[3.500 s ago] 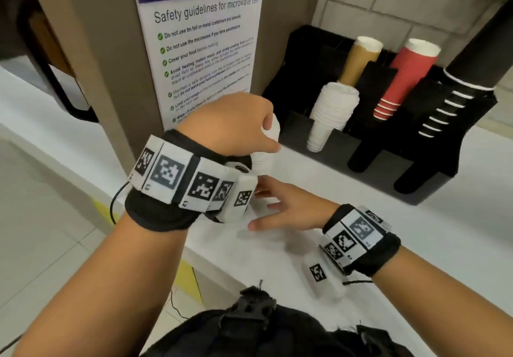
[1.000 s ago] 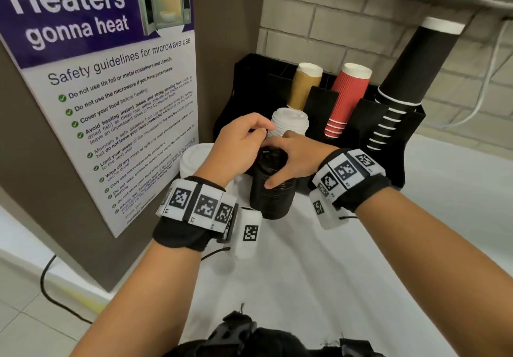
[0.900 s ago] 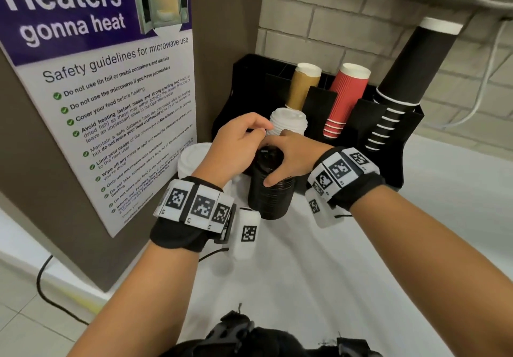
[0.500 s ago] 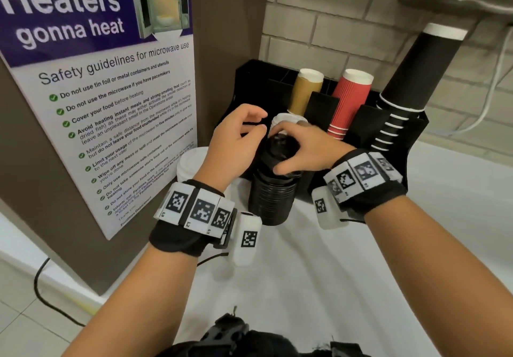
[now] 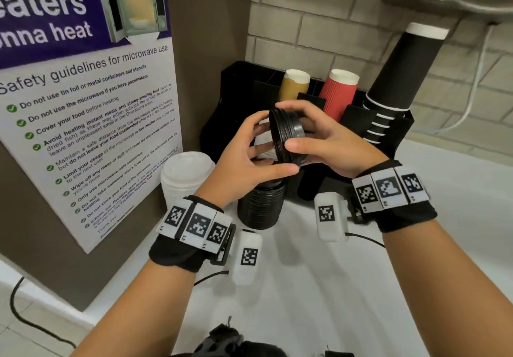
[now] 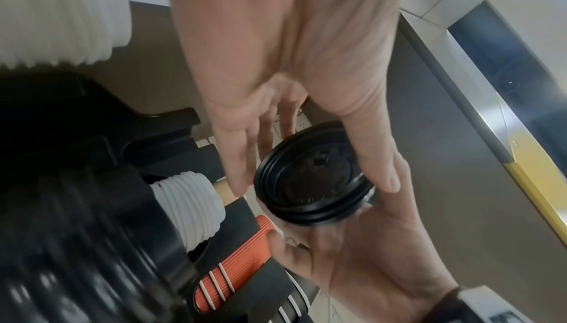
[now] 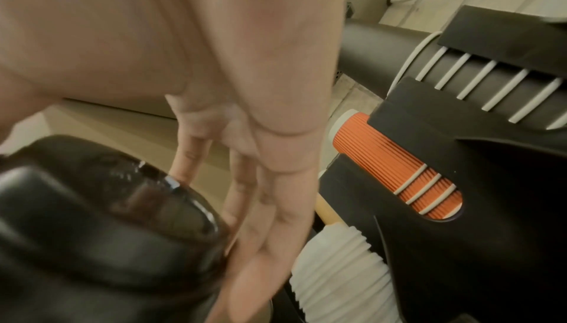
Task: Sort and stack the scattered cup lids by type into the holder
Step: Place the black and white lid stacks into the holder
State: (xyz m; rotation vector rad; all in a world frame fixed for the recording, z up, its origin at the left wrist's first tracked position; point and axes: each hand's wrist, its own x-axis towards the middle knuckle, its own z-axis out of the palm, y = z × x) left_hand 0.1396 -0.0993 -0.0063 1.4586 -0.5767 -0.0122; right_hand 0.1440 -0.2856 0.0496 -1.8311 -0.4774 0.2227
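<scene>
Lifted black lids [image 5: 287,137] between both hands [image 5: 280,145]

White tabletop [image 5: 319,295] carries black cup holder [image 5: 238,93] at the back; black lid stack [image 5: 259,208] just before it, white lid stack [image 5: 184,177] left of that.

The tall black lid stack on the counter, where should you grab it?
Probably around its ribbed sides, low down, coming from the front. The black lid stack stands upright; the white lid stack sits to its left and the holder behind.
</scene>
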